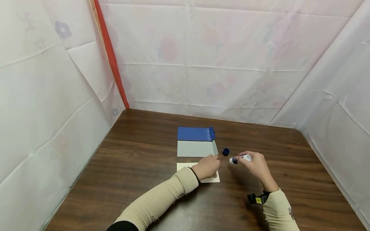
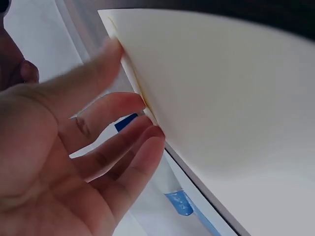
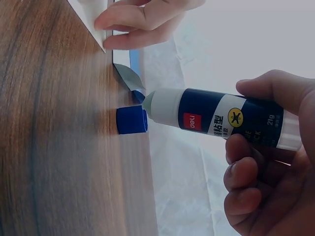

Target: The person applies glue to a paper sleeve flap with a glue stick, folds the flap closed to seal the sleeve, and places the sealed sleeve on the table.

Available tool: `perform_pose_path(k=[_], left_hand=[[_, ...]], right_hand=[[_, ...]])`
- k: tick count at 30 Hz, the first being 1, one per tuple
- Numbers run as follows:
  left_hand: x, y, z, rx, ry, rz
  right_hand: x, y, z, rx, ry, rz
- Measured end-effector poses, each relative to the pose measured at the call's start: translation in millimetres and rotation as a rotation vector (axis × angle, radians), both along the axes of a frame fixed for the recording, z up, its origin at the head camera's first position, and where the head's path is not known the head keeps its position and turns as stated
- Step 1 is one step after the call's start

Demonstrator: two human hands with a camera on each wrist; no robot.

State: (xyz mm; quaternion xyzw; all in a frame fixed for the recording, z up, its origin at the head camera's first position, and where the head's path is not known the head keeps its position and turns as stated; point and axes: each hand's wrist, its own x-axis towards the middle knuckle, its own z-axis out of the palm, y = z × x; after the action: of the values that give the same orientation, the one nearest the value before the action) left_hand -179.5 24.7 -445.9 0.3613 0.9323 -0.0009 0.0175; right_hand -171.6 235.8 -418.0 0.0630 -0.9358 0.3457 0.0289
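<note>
Lower centre, cream sheet (image 2: 211, 93) on the table (image 1: 130, 179), and the left hand (image 1: 206, 166) is over it, thumb and fingers apart, tips touching its edge! Right of centre, the right hand (image 1: 256, 165) clamps its fingers round the uncapped glue stick (image 3: 216, 115). Beyond, the cap (image 1: 225, 152); centre, grey sheet (image 1: 195, 149), then blue sheet (image 1: 193, 133), right ends curling up.

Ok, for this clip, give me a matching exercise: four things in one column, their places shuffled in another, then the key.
1. glue stick
2. blue cap
3. cream paper
4. blue paper

A. beyond the grey paper
B. touched by the left hand
C. held in the right hand
D. on the table, right of the grey paper

Pairs: 1-C, 2-D, 3-B, 4-A
</note>
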Motion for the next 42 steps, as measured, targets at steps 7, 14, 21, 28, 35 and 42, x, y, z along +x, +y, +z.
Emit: perform_pose_path(k=[7,14,21,28,35,42], left_hand=[[-3.2,-0.1,-4.4,0.029,0.154,-0.003],[-0.7,0.7,-2.6,0.034,0.139,-0.001],[0.7,-0.3,3.7,0.031,0.057,-0.008],[6.6,4.7,4.1,0.011,-0.006,0.017],[9.6,11.2,4.6,-0.009,-0.002,0.070],[9.3,12.3,4.1,-0.016,0.035,0.082]], right_hand=[[-2.0,-0.1,0.6,-0.001,0.017,0.003],[-1.7,0.5,0.2,-0.004,0.011,-0.001],[-1.4,0.6,0.3,-0.005,0.006,0.001],[-0.4,2.6,-1.1,-0.004,-0.004,-0.006],[-0.5,3.2,-1.1,-0.010,0.004,-0.007],[-2.1,2.5,-0.3,-0.012,0.001,-0.002]])
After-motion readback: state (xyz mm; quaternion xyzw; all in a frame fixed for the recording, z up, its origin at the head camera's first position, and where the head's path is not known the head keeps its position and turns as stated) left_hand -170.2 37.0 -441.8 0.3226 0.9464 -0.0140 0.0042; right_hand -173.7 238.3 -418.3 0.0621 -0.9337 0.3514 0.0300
